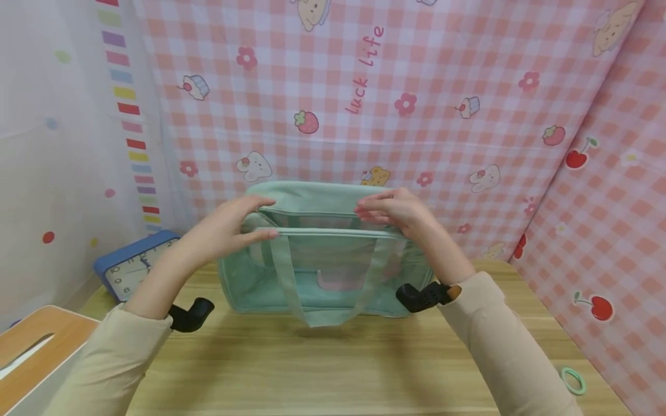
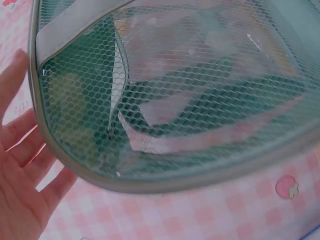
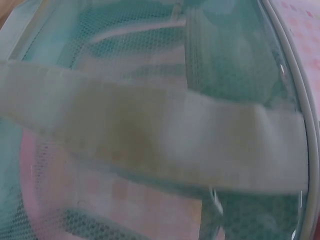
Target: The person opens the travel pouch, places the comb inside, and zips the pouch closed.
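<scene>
A mint-green bag (image 1: 325,248) with clear and mesh panels stands upright on the wooden table, its top unzipped and gaping. A strap handle (image 1: 333,316) hangs down its front. Through the clear panel a pale pink item (image 1: 340,280) shows inside; its kind is unclear. At the bag's top left corner is my left hand (image 1: 229,225), thumb and fingers spread apart and fairly straight; the left wrist view shows these fingers (image 2: 22,135) beside the bag's rim. My right hand (image 1: 398,211) is over the top right edge, fingers extended leftward across the opening.
A blue-framed clock (image 1: 132,263) leans at the left behind my forearm. In the near left corner stands a box with a slotted wooden lid (image 1: 57,329). A green ring (image 1: 573,381) lies at the right table edge. Checked cloth (image 1: 333,150) hangs behind the bag.
</scene>
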`<state>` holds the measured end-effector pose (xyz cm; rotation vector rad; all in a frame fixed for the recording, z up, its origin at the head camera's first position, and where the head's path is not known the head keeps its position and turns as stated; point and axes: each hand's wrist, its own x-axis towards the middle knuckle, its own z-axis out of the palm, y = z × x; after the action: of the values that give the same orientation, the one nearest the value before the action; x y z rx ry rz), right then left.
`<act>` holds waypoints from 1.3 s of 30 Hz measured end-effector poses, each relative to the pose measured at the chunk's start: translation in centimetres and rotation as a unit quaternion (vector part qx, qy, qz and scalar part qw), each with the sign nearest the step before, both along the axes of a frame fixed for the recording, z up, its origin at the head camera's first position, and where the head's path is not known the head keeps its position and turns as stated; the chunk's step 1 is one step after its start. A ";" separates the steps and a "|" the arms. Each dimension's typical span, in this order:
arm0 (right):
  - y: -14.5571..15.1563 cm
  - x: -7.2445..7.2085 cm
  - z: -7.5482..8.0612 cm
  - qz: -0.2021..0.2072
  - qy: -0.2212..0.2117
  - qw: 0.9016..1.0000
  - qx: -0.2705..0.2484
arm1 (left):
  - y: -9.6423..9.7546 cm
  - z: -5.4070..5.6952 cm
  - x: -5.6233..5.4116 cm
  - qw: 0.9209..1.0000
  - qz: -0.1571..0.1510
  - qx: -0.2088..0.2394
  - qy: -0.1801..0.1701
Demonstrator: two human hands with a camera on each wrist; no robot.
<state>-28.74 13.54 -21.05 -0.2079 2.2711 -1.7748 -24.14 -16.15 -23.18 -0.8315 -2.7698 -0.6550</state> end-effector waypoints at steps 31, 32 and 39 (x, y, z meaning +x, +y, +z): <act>-13.1 0.2 0.7 0.049 0.159 0.961 0.223 | -1.1 -6.2 2.0 0.950 0.110 0.127 0.262; -13.6 0.2 0.6 0.050 0.170 0.957 0.232 | -1.2 -6.3 1.9 0.950 0.110 0.129 0.263; -16.7 0.4 0.5 0.061 0.270 0.906 0.321 | -1.2 -6.6 1.9 0.944 0.108 0.133 0.281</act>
<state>-28.31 -3.21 -20.50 -0.7606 2.9949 -0.8836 -22.28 -17.34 -29.79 -0.5383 -2.1572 -0.6149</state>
